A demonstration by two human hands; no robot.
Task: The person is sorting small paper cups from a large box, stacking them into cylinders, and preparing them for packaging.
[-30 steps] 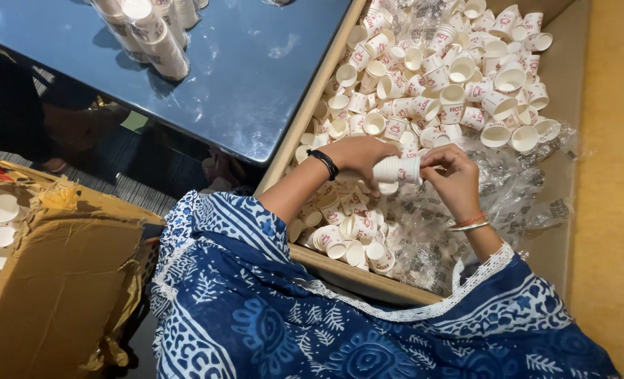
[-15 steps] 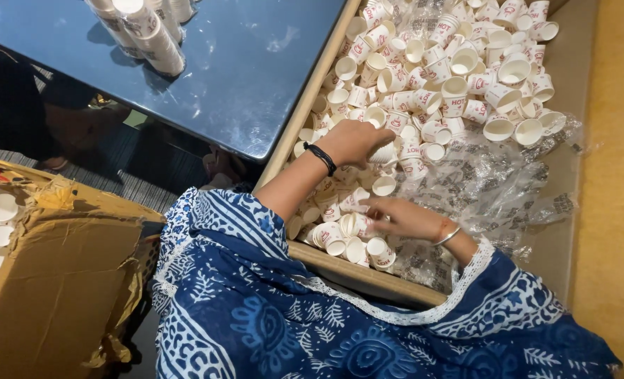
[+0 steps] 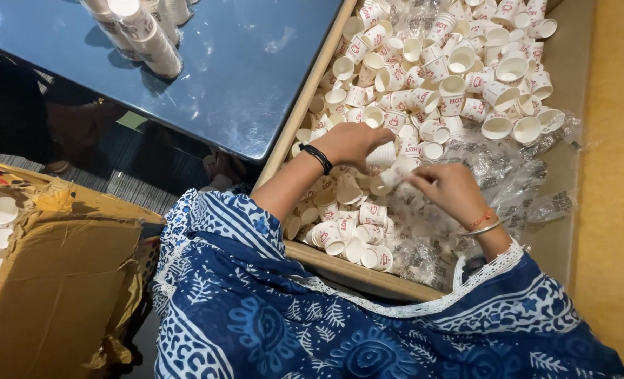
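A large cardboard box [image 3: 310, 105] lined with clear plastic holds a heap of small white paper cups [image 3: 459, 63] with red print. My left hand [image 3: 354, 142], a black band on its wrist, grips a short stack of cups [image 3: 383, 158] above the heap. My right hand [image 3: 449, 188], a bangle on its wrist, pinches a single paper cup [image 3: 397, 171] and holds it against the end of that stack. Both forearms reach out from blue patterned sleeves.
A blue-grey table [image 3: 242, 70] stands left of the box, with tall stacks of nested cups [image 3: 143, 31] lying on its far side. A torn cardboard box [image 3: 52, 274] with more cups stands at the lower left. A yellow surface [image 3: 617, 175] borders the right.
One second ago both hands held a cup stack together. Half a second ago the right hand dipped low into the heap. Now it is back up with a cup beside the left hand's stack.
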